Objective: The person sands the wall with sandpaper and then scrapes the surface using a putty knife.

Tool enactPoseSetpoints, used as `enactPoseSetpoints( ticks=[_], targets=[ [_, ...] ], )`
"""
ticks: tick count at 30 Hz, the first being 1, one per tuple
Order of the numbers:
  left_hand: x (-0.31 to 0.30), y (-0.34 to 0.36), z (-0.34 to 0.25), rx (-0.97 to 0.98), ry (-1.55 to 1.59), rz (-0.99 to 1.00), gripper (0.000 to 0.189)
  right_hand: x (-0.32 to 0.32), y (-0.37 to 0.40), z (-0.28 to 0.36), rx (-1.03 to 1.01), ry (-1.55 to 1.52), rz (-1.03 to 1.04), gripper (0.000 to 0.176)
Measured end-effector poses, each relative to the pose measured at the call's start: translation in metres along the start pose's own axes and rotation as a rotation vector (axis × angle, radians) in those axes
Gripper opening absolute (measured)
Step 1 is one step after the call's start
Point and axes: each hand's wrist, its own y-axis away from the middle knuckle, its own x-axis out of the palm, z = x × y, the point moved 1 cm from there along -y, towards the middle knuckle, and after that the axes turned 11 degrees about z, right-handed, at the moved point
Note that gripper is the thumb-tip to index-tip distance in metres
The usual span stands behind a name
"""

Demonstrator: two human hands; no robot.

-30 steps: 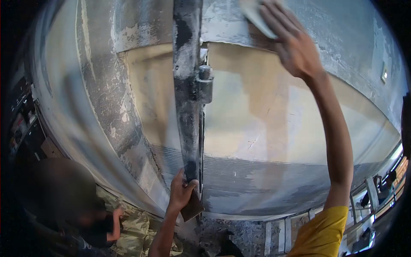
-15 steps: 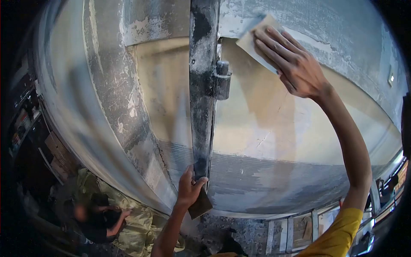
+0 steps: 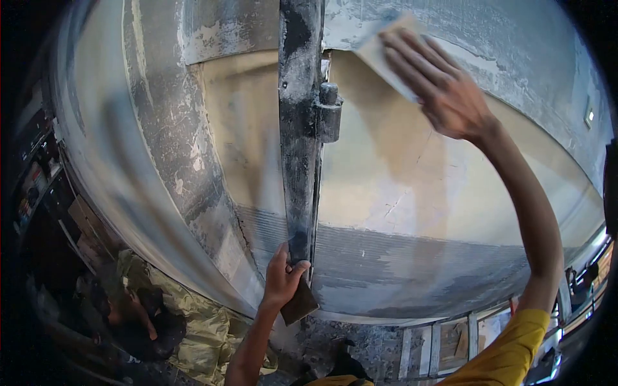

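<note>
My right hand (image 3: 450, 96) presses a pale sheet (image 3: 385, 63) flat against the curved panel (image 3: 367, 186), near the line between its cream and grey areas. The fingers lie extended over the sheet and are slightly blurred. Lower down, my left hand (image 3: 283, 276) grips the bottom part of the dark upright metal bar (image 3: 299, 167), thumb at its right edge. A dark brown square piece (image 3: 300, 305) sticks out below that hand, apparently held in it too. A cylindrical hinge (image 3: 329, 116) juts from the bar's right side.
At the lower left a person in dark clothing (image 3: 158, 328) sits beside a crumpled yellowish sheet (image 3: 206, 341). A ladder-like frame (image 3: 436, 350) stands at the lower right. Shelves with small items (image 3: 38, 186) are at the far left.
My right hand and the pale sheet have shifted slightly upward on the panel. The person at the lower left has changed posture, drawing the arms in. My left hand stays on the bar.
</note>
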Motion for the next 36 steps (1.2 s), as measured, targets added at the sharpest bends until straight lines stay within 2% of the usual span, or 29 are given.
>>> enactPoseSetpoints(
  ticks=[2,5,6,7,10,13,14,17,19,20,21,23,25,26,27,28,30,31,32,33,34,36],
  targets=[
    [-0.003,0.000,-0.001,-0.024,0.063,0.031,0.064,0.001,-0.044,0.018,-0.039,-0.040,-0.064,0.063],
    [-0.003,-0.003,-0.008,-0.070,0.154,0.086,0.063,-0.007,-0.060,0.016,-0.101,-0.054,-0.108,0.059],
    [-0.006,0.000,-0.008,-0.112,0.159,0.095,0.063,-0.006,-0.045,0.010,-0.098,-0.055,-0.102,0.059],
    [0.001,0.002,0.014,-0.077,0.130,0.049,0.062,-0.003,-0.020,0.001,-0.073,-0.048,-0.028,0.061],
    [0.002,-0.001,0.009,-0.026,0.116,0.044,0.066,-0.002,0.060,-0.027,-0.031,-0.004,0.074,0.070],
    [0.000,-0.001,-0.004,-0.061,0.143,0.054,0.067,-0.010,0.068,-0.023,0.063,-0.001,0.143,0.075],
    [0.001,-0.001,0.000,-0.061,0.138,0.052,0.067,-0.009,0.058,-0.021,0.065,-0.003,0.139,0.075],
    [0.003,0.000,0.015,-0.046,0.131,0.056,0.059,-0.004,-0.023,-0.006,-0.057,-0.037,-0.079,0.068],
    [-0.005,0.000,-0.001,-0.067,0.175,0.075,0.059,-0.004,-0.076,-0.002,-0.140,0.037,-0.155,0.064],
    [-0.004,0.000,-0.006,-0.102,0.226,0.094,0.058,-0.010,-0.093,-0.003,-0.208,0.077,-0.185,0.062],
    [-0.002,-0.002,-0.003,-0.092,0.225,0.106,0.058,-0.014,-0.101,-0.005,-0.189,0.044,-0.143,0.059],
    [-0.004,-0.002,0.006,-0.019,0.099,0.079,0.057,-0.017,-0.076,-0.021,-0.216,0.028,-0.131,0.057],
    [-0.004,-0.002,0.007,-0.056,0.131,0.093,0.056,-0.017,-0.025,-0.048,-0.223,-0.059,-0.110,0.054],
    [-0.004,-0.002,0.008,-0.093,0.167,0.105,0.056,-0.020,0.003,-0.062,-0.107,0.072,0.000,0.064],
    [-0.005,-0.004,0.006,-0.096,0.172,0.097,0.056,-0.030,0.024,-0.063,0.079,0.078,0.023,0.066],
    [-0.005,-0.005,0.001,-0.088,0.149,0.092,0.056,-0.030,0.019,-0.059,0.064,0.076,0.021,0.066],
    [-0.005,-0.002,-0.003,-0.092,0.118,0.094,0.056,-0.025,0.014,-0.048,0.110,-0.064,-0.192,0.072],
    [-0.005,-0.002,-0.005,-0.101,0.124,0.088,0.055,-0.024,-0.007,-0.034,0.149,-0.021,-0.169,0.070],
    [-0.004,-0.002,-0.006,-0.109,0.131,0.079,0.054,-0.030,-0.035,-0.023,0.154,-0.038,0.043,0.069],
    [-0.004,-0.002,-0.002,-0.100,0.133,0.073,0.054,-0.022,-0.063,-0.013,0.089,-0.148,-0.010,0.069],
    [-0.004,-0.001,0.005,-0.082,0.129,0.078,0.055,-0.020,-0.086,-0.008,0.009,-0.074,-0.047,0.072],
    [-0.003,-0.003,0.007,-0.060,0.125,0.089,0.056,-0.032,-0.105,-0.008,-0.025,-0.172,0.037,0.071]
  ],
)
